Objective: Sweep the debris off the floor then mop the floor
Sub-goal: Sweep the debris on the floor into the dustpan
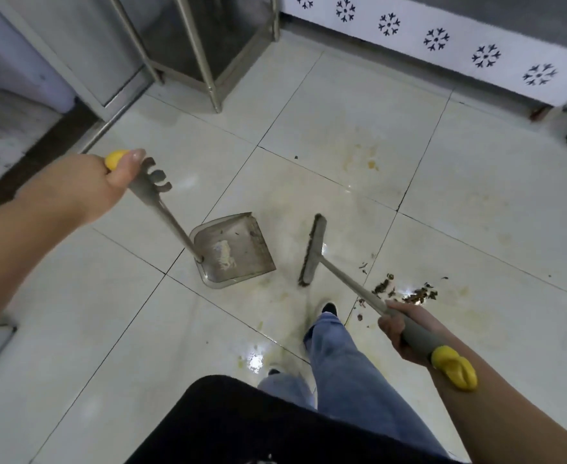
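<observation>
- Grey long-handled plastic dustpan (233,254): on the pale tiled floor (459,195); left hand (98,182) grips its yellow-tipped handle.
- Grey flat-headed broom (312,254): just right of dustpan; right hand (397,331) grips its shaft.
- Dark scattered debris (409,291): right of broom, apart from dustpan.

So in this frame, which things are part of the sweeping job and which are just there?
Part of the job:
- grey long-handled dustpan, handle gripped by left hand
- grey flat-headed broom, handle gripped by right hand
- dark leafy debris scattered on pale tiled floor
- yellowish stains, for mopping

Just there:
- steel rack legs
- white panel with snowflake cut-outs
</observation>
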A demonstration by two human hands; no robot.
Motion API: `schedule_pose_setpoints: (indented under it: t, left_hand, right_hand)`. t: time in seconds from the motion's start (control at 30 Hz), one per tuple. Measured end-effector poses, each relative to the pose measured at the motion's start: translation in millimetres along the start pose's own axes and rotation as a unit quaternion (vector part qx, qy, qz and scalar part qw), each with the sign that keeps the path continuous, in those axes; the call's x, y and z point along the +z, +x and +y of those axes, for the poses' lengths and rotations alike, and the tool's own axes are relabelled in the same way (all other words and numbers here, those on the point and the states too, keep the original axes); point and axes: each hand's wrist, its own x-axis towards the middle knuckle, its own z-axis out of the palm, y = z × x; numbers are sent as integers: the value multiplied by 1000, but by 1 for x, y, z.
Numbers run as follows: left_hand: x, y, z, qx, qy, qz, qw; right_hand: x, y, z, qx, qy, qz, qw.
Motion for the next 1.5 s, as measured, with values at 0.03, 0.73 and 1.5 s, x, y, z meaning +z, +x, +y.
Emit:
schedule_pose_setpoints:
  t: [0.03,0.73,1.5]
  left_hand:
    - [-2,-13,-8,-13,-2,3,1000]
    - [48,-158,94,-181,-112,-5,977]
    - [49,-432,-49,-392,-222,77,889]
  right_hand:
    - [6,7,9,5,-1,-5,1000]
    - [-144,-34,-46,33,-21,-15,999]
    - [-60,-2,115,26,-355,-5,934]
